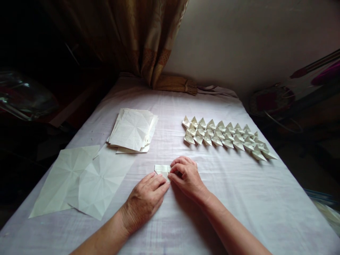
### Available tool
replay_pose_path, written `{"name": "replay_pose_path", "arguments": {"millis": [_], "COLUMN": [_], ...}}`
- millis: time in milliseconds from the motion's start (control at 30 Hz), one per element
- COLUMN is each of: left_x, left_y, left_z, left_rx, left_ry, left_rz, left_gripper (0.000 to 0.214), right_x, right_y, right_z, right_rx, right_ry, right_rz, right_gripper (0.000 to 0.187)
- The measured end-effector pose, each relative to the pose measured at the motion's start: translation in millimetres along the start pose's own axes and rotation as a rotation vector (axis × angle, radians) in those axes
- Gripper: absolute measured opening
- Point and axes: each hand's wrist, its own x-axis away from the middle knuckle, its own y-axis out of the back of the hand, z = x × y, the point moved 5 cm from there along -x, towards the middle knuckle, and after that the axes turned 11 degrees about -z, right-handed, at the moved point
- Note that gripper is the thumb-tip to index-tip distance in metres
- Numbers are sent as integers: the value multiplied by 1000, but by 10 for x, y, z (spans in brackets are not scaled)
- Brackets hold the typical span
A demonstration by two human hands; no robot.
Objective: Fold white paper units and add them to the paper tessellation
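A small piece of folded paper (162,169), pale and flat, lies on the cloth-covered table in front of me. My left hand (148,193) holds its near left part down, fingers close together with the thumb alongside. At its right edge, my right hand (187,175) pinches the paper between thumb and curled fingers. Part of the paper is hidden under both hands. Beyond my right hand stand rows of folded paper boats (217,134), pale and pointed.
A stack of creased paper sheets (132,129) lies at the back left. Nearer, two creased sheets (102,184) overlap. A patterned curtain (148,42) hangs onto the far end of the tablecloth (239,212). At the left is a shiny transparent object (23,95).
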Motion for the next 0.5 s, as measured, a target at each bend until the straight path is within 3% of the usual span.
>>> {"name": "replay_pose_path", "arguments": {"millis": [300,500], "left_x": [69,63], "left_y": [-74,-82], "left_z": [4,-23], "left_rx": [-34,-89], "left_ry": [-1,-34], "left_rz": [18,13], "left_gripper": [33,32], "right_x": [-15,58], "right_y": [-19,39], "right_z": [-13,-123], "right_rx": [17,75], "right_ry": [75,101], "right_rz": [9,-67], "right_gripper": [9,13]}}
